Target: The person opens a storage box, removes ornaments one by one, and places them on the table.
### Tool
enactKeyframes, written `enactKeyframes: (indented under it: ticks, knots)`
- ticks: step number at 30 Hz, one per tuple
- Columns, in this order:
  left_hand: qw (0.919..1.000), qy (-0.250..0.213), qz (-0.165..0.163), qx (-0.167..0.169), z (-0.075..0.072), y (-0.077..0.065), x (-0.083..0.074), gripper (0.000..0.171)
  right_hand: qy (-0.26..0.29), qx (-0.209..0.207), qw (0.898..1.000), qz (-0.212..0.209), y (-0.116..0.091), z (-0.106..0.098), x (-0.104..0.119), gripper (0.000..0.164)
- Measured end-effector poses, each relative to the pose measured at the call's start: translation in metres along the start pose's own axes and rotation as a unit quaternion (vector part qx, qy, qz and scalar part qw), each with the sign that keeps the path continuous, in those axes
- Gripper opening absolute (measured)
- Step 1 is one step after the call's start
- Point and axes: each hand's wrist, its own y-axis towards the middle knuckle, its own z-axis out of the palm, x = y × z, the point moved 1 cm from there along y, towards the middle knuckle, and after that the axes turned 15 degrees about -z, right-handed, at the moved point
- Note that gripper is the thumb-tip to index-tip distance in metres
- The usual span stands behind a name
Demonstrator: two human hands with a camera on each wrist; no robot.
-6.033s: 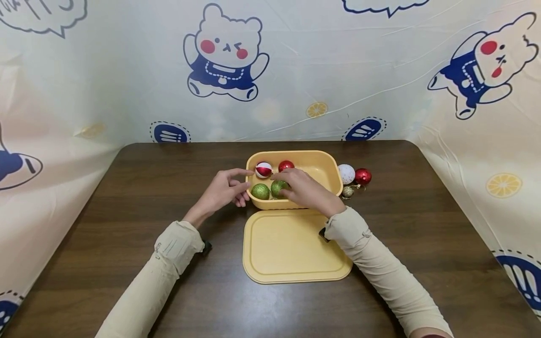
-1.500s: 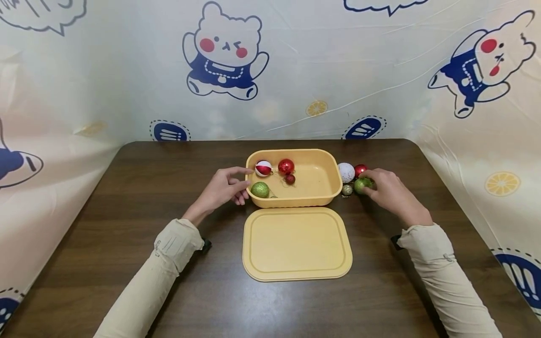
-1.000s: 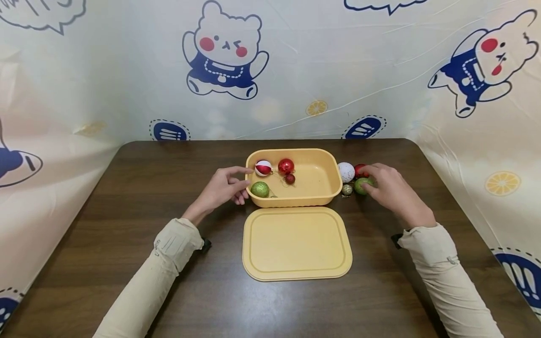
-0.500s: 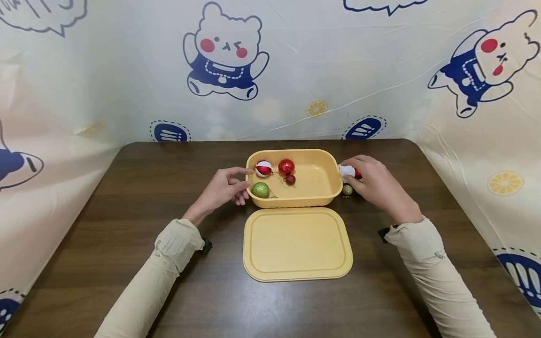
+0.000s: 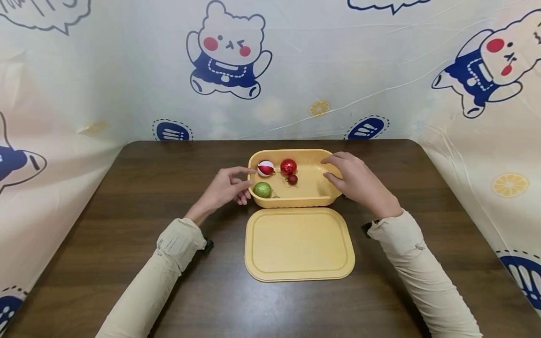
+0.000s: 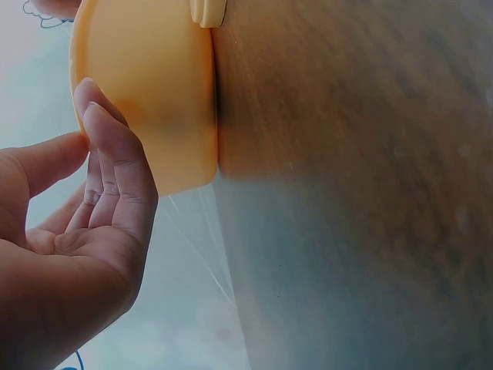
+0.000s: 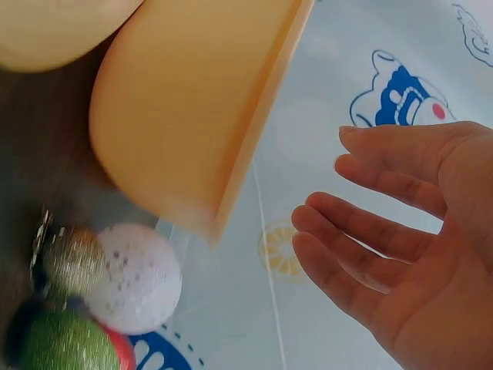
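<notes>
A yellow plastic box (image 5: 296, 202) stands on the table. My left hand (image 5: 221, 190) holds its left end at the rim, thumb and fingertips meeting the edge in the left wrist view. In the box lie a red-and-white Christmas ball (image 5: 266, 168), a red ball (image 5: 288, 167), a small dark red ball (image 5: 292, 180) and a glittery green ball (image 5: 262, 189). My right hand (image 5: 359, 180) hovers at the right rim with fingers spread, holding nothing. Below it, the right wrist view has a white speckled ball (image 7: 139, 277), a gold ball (image 7: 75, 262) and another green ball (image 7: 65, 343).
The yellow lid (image 5: 300, 244) lies flat in front of the box. A sliver of a red ball (image 7: 123, 351) shows behind the outer green one. A printed curtain (image 5: 296, 70) hangs behind the dark wooden table (image 5: 169, 164).
My right hand has moved a green ball from the box to the balls on the right and let go. It has since swung left over the box's right end. My left hand stays put.
</notes>
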Motion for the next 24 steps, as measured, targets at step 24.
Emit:
enactKeyframes:
  ticks: [24]
  knots:
    - [1.0000,-0.001,-0.008,0.003,-0.001,0.000,-0.001,0.039,0.052,0.020,0.996,-0.068,0.051,0.041,0.034,0.025]
